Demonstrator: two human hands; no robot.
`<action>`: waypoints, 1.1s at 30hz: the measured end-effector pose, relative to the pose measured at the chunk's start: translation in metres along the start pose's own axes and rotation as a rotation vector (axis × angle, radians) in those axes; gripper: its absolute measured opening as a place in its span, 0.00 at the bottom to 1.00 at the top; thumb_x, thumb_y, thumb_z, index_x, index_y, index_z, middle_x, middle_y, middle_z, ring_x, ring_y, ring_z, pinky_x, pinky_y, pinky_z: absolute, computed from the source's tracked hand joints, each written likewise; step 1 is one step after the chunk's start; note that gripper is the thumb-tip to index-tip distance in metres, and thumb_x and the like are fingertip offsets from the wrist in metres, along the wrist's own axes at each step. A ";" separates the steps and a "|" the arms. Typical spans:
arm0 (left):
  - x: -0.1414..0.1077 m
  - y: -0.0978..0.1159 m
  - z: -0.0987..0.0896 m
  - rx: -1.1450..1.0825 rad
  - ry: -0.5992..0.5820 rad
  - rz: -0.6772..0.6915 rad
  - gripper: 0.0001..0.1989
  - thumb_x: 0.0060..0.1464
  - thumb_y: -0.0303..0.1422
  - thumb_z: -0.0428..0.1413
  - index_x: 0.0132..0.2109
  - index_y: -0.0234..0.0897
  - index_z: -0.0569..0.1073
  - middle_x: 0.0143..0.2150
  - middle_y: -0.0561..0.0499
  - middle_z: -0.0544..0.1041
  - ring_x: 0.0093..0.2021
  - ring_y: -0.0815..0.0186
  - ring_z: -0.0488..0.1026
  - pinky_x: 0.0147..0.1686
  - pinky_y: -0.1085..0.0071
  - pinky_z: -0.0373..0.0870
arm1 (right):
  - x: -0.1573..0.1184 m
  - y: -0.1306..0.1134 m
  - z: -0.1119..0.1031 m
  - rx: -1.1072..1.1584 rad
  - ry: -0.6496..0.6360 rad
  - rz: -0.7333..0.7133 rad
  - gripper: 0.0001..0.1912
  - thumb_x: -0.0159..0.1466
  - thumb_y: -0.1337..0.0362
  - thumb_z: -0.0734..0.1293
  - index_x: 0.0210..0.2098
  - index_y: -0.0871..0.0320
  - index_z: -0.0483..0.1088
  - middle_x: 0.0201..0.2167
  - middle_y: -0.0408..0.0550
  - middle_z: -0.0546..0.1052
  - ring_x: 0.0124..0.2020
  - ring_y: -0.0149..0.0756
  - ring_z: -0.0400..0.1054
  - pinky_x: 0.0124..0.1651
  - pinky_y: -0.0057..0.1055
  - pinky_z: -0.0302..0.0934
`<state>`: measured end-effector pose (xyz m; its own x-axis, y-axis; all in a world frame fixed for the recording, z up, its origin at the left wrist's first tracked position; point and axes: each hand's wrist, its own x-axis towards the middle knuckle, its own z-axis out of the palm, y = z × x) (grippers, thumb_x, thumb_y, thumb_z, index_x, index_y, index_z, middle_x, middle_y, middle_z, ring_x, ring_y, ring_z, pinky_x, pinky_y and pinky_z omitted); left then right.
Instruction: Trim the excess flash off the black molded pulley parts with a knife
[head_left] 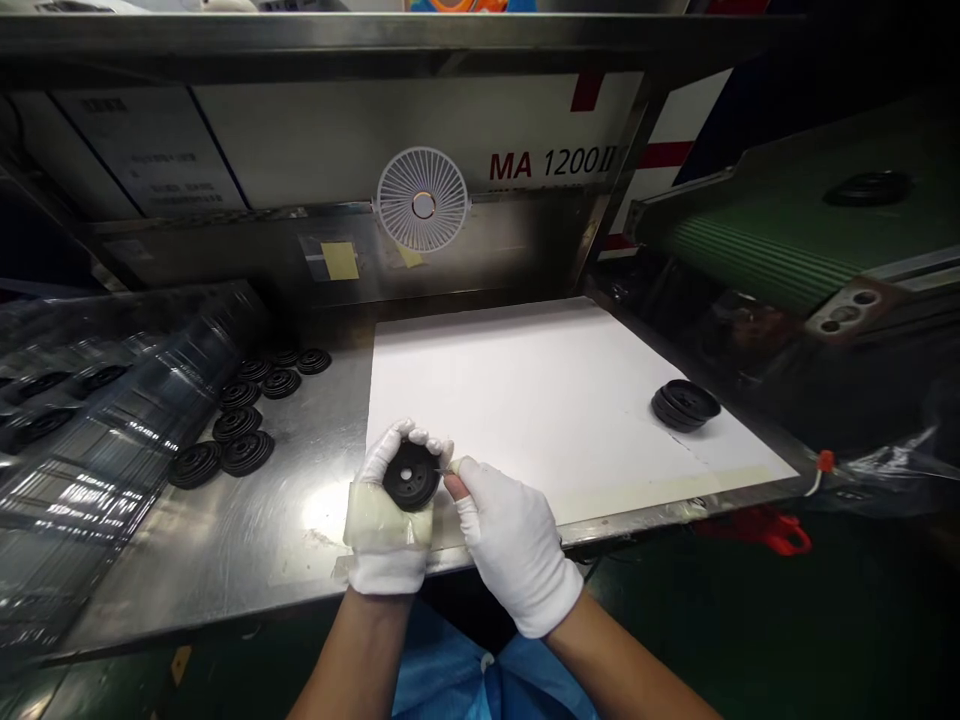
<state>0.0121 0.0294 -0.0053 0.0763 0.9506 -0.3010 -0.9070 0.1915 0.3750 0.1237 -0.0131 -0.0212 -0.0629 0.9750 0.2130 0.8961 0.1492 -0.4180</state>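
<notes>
My left hand (390, 500), in a white glove with a yellowish wrap across the palm, is closed around a round black part (412, 474). The part looks like a small wheel, with a light hole at its centre, and its face is turned up to me. Beside its right edge, my gloved right hand (510, 530) is closed in a pinch, one fingertip bare. A thin, light sliver shows at those fingertips against the part's rim, too small to name. Both hands are over the table's front edge.
Several ridged black round parts (247, 453) lie on the metal table at left, beside clear plastic trays (135, 450). More black parts (684, 405) are stacked on the white sheet (510, 400). A fan (423, 200) hangs behind; a green conveyor (780, 225) runs at right.
</notes>
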 end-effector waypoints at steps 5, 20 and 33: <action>0.006 -0.002 -0.006 0.018 0.028 0.074 0.02 0.51 0.27 0.56 0.34 0.34 0.73 0.30 0.53 0.71 0.33 0.69 0.71 0.47 0.64 0.69 | -0.007 -0.009 0.004 0.031 -0.022 0.021 0.11 0.71 0.58 0.55 0.33 0.52 0.61 0.27 0.38 0.70 0.28 0.34 0.63 0.30 0.31 0.42; -0.008 0.017 -0.012 0.239 -0.014 -0.065 0.22 0.53 0.28 0.52 0.56 0.38 0.68 0.55 0.39 0.70 0.54 0.51 0.68 0.49 0.52 0.68 | -0.006 -0.009 0.005 0.198 -0.126 -0.013 0.10 0.71 0.60 0.56 0.33 0.53 0.62 0.29 0.38 0.71 0.29 0.32 0.64 0.31 0.28 0.47; 0.003 0.006 -0.009 0.026 0.113 0.048 0.12 0.49 0.22 0.57 0.43 0.35 0.72 0.29 0.53 0.72 0.32 0.71 0.71 0.38 0.70 0.72 | -0.010 -0.011 0.003 0.029 -0.020 0.000 0.08 0.70 0.60 0.57 0.34 0.52 0.63 0.27 0.39 0.70 0.27 0.34 0.62 0.30 0.31 0.42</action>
<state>0.0032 0.0313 -0.0120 -0.0151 0.9254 -0.3786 -0.8975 0.1544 0.4131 0.1136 -0.0239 -0.0212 -0.0719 0.9780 0.1958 0.8830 0.1537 -0.4436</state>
